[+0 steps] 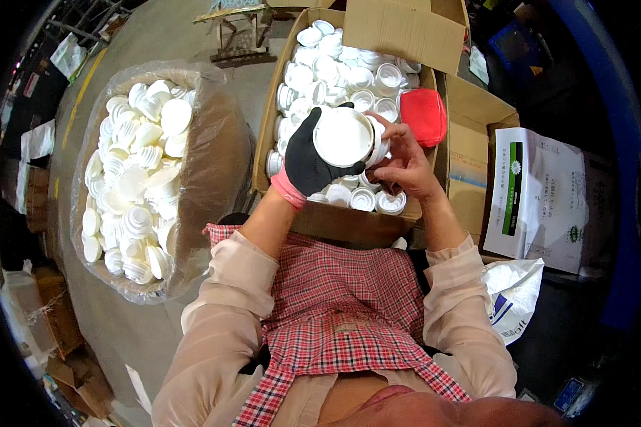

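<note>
A black glove with a pink cuff covers my left hand, which is closed round a wide white round plastic lid, its broad face turned up. Bare and bent at the fingers, my right hand grips a white ridged plastic piece against the lid's right side. How far that piece goes into or behind the lid I cannot tell. Both hands are above an open cardboard box heaped with similar white lids. On that heap, just beyond my right hand, rests a red cloth pouch.
To the left stands a second box lined with clear plastic, full of white lids. A printed white carton and a white plastic bag are on the right. Behind the boxes is a small wooden stool.
</note>
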The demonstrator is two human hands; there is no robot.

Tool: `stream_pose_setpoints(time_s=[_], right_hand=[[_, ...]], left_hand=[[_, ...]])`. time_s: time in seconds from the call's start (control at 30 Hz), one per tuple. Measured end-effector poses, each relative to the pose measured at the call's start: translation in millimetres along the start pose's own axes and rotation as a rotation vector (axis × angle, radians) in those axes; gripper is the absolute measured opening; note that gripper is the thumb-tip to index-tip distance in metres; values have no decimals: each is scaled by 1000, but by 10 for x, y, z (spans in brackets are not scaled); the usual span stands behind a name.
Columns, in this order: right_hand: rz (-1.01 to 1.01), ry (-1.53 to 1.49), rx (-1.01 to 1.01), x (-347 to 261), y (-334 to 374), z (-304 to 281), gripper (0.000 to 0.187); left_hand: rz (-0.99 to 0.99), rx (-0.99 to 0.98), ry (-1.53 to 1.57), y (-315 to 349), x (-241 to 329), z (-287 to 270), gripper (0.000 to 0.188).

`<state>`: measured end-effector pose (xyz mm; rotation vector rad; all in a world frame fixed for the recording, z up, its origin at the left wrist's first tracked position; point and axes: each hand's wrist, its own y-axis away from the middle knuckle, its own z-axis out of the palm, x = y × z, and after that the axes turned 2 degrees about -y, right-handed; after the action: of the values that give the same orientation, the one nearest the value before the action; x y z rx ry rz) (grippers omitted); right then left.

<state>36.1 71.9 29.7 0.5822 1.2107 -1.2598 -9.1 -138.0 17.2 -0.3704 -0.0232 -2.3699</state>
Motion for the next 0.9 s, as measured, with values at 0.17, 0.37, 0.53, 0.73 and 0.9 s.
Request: stream_pose_setpoints(time_s=[0.17,0.37,0.53,0.73,0.9], right_hand=[[8,346,201,-226,51,-52,67],[-279,659,154,-373,71,226,70],[-368,1078,177,-345,38,383,74],[-407,1143,218,-291,14,479,75],[-339,1098,253,-297,-2,561,74]], left_hand=[[252,264,-489,-114,-181,76,64],[313,166,-710,-130,-235,83,60],[335,200,-584,-97,-309,168,50],[346,32,-409,-52,-314,206,50],[376,26,-522,-10,-285,259,51]])
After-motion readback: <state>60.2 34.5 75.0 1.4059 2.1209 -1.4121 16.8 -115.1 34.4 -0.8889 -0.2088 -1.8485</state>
